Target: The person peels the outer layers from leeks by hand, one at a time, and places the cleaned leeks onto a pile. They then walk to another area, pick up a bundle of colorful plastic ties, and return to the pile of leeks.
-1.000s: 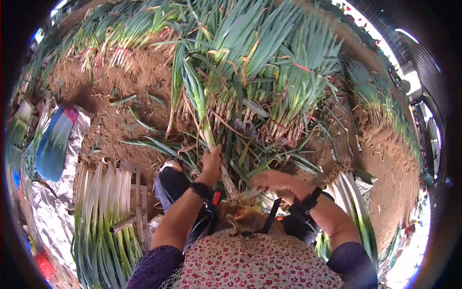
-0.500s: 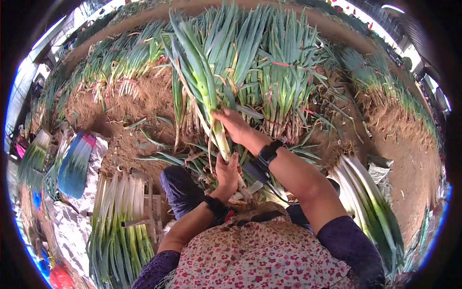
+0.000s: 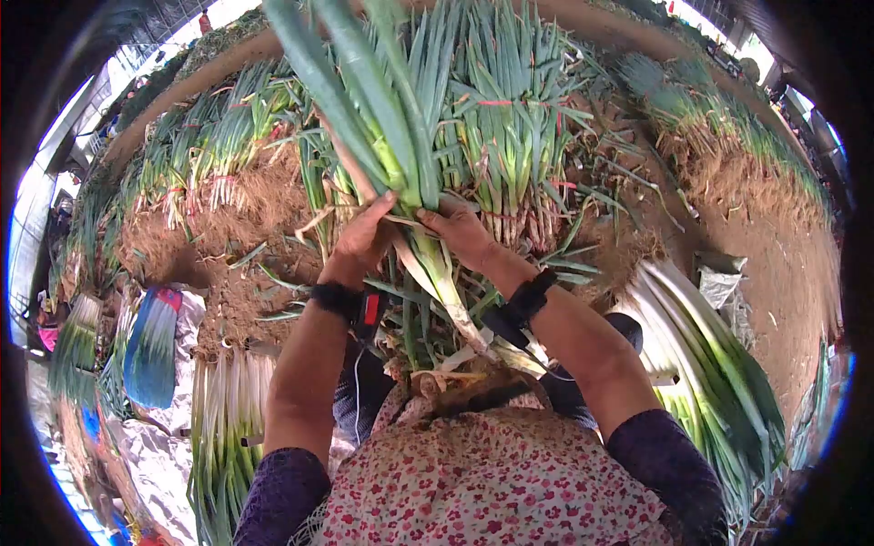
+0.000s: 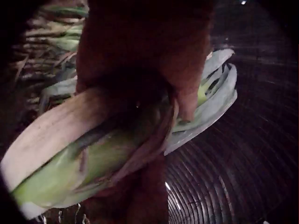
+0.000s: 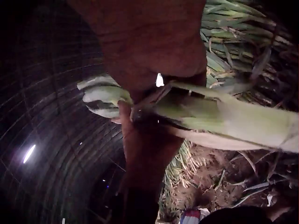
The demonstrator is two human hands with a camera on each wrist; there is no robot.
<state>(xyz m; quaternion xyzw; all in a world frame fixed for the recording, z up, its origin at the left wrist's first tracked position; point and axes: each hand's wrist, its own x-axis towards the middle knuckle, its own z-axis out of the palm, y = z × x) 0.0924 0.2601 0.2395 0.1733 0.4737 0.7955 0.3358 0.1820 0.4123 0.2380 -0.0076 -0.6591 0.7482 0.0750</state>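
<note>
basically both hands are on one leek (image 3: 391,168), right where the white stalk meets the green. left hand (image 3: 364,238) grips it from its side, right hand (image 3: 462,235) pinches it from the other, fingers close together. two-sided hold there probably steadies the heavy leafy end, since the leaves fan out past the fingertips and the stalk slants down between the wrists toward the lap. can't tell if the root end rests on anything.

a dry pale leaf (image 4: 51,123) lies along the stalk at the left hand, looks part loose; guess that's why the fingers work at this spot.

left pile (image 3: 228,409) is below and outside the left hand, right pile (image 3: 687,350) below and outside the right. both lie white ends away, greens toward the person, likely so they stay aligned and within reach. bundles (image 3: 510,127) stand beyond the hands, red ties (image 3: 496,102) probably keeping them tight.

counts: 2 hands, 1 held leek, 2 wrist straps (image 3: 335,303) (one per arm), 2 side piles, 1 blue bundle (image 3: 153,355) far out past the left hand. leeks per pile overlap too much to count.
</note>
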